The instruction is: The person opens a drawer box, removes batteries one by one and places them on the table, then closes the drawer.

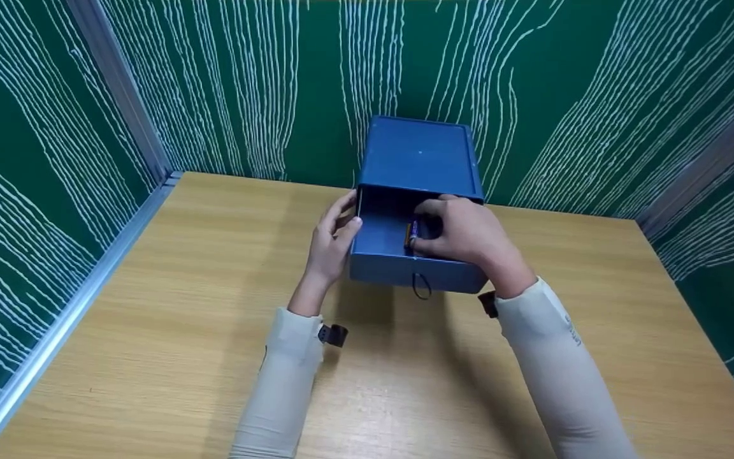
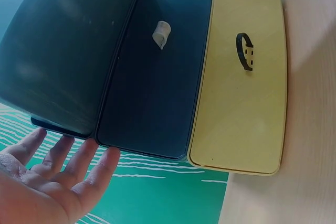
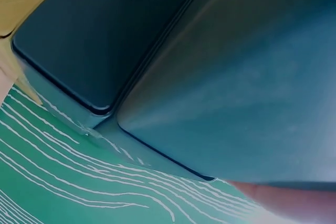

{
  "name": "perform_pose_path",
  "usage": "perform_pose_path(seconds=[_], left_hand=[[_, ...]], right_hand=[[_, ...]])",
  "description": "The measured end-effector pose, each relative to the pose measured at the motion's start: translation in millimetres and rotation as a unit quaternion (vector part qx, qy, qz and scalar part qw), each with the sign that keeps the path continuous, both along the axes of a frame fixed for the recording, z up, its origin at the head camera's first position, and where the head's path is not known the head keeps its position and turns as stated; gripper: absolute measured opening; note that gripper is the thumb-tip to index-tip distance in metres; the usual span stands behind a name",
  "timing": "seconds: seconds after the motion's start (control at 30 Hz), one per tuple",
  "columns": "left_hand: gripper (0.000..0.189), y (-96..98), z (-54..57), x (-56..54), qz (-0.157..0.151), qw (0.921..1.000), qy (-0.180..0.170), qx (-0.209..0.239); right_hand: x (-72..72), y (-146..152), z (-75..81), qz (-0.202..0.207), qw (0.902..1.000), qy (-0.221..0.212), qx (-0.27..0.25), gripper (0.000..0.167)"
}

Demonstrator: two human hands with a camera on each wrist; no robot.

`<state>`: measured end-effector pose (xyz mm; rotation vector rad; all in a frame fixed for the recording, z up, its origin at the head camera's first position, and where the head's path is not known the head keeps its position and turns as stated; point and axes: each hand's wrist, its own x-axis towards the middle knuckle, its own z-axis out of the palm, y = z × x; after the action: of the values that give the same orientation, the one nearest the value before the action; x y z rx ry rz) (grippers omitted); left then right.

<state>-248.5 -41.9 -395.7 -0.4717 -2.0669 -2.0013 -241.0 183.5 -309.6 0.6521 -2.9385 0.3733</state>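
The open blue drawer (image 1: 381, 269) presents its front nearest; just past that, the left hand (image 1: 330, 245), fingers extended, lies against the drawer's left side, while the right hand (image 1: 472, 233) reaches inside, pinching a small orange-and-purple item (image 1: 411, 234) to its left, long axis roughly front-to-back; the blue cabinet (image 1: 421, 166) roofs the space beyond

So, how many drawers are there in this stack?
3: the open blue drawer at the top, the closed dark blue drawer below it, and the closed yellow drawer at the bottom.
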Motion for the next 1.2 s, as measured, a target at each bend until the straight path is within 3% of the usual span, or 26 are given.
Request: perform_pose_path(seconds=[0.17,0.37,0.63,0.77,1.2], left_hand=[[0.059,0.3,0.5,0.3,-0.005,1.0000,-0.006,0.006],[0.058,-1.1,0.4,-0.2,-0.006,0.9999,-0.008,0.002],[0.057,-0.1,0.6,-0.6,-0.003,1.0000,-0.002,-0.007],[0.058,0.4,-0.4,-1.3,-0.004,0.9999,0.009,-0.002],[0.058,0.0,-0.6,-1.4,-0.002,1.0000,0.004,-0.006]], right_hand=[[0.3,3,0.3,0.011,0.9993,0.003,-0.035,0.051],[3.5,6,3.8,0.011,0.9934,0.006,-0.114,0.045],[14.8,18,4.8,0.048,0.9712,0.046,-0.229,0.036],[23.1,25,3.7,0.044,0.9592,0.060,-0.273,0.035],[44.6,33,-5.4,0.020,0.9482,0.087,-0.305,0.043]])
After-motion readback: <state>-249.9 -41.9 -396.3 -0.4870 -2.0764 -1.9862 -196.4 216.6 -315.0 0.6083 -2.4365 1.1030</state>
